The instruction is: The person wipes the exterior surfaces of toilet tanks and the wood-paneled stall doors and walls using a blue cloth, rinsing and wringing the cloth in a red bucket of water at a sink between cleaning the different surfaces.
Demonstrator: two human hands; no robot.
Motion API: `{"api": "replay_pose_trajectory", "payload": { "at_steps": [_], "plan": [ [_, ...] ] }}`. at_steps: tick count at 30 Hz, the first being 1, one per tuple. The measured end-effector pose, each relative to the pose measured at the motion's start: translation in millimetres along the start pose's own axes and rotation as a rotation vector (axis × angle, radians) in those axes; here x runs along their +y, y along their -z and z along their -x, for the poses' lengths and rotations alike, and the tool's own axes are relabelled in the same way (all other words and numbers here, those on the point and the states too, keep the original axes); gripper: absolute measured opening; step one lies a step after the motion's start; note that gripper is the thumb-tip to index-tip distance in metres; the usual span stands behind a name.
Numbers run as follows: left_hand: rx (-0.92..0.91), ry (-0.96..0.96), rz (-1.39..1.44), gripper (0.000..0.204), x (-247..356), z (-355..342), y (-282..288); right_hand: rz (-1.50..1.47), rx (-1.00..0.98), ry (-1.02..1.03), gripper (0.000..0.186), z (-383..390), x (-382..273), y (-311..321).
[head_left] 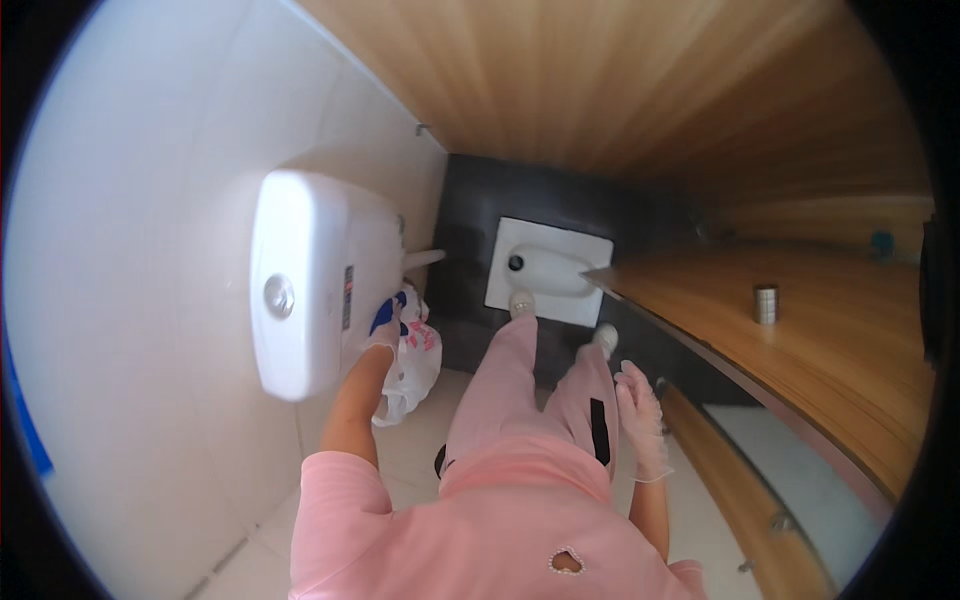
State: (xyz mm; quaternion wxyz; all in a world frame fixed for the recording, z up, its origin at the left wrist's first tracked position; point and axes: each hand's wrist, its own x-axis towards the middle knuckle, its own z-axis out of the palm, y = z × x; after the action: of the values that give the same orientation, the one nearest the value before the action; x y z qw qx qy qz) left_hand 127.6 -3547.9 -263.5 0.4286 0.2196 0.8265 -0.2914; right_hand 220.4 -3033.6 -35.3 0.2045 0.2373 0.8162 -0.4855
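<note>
My left hand, in a clear glove, grips a blue cloth against the lower right side of a white wall-mounted cistern. A white plastic bag with pink print hangs beside that hand; whether my fingers also hold it is unclear. My right hand, also in a clear glove, is by my right leg with loosely bent fingers and nothing visible in it. A white squat toilet is set into a dark raised floor at my feet.
A tiled wall runs along the left, with a white pipe below the cistern. Wooden partitions enclose the front and right. On the right, a small silver cylinder is on a wooden surface, above a glimpse of pale floor.
</note>
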Motion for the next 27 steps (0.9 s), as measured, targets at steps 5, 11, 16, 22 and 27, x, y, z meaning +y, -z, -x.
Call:
{"api": "replay_pose_trajectory", "payload": {
  "at_steps": [5,11,16,22,27],
  "plan": [
    [0.243,-0.069,-0.702,0.050,1.0,124.9,53.9,0.070,-0.108,0.183,0.043,-14.2,-8.0,3.5],
    [1.026,0.280,0.270,0.062,-51.0,253.3,162.9,0.076,-0.113,0.306,0.044,-13.7,8.0,37.3],
    [1.272,0.891,1.380,0.052,-77.2,241.6,72.7,0.155,-0.030,0.422,0.045,4.6,17.4,70.8],
    [1.898,1.090,1.177,0.037,-51.1,227.1,111.2,0.069,0.131,0.278,0.047,30.4,61.1,114.7],
    [1.638,1.792,1.680,0.033,-64.9,180.7,58.0,0.001,0.201,0.192,0.045,42.3,86.3,145.4]
  ]
}}
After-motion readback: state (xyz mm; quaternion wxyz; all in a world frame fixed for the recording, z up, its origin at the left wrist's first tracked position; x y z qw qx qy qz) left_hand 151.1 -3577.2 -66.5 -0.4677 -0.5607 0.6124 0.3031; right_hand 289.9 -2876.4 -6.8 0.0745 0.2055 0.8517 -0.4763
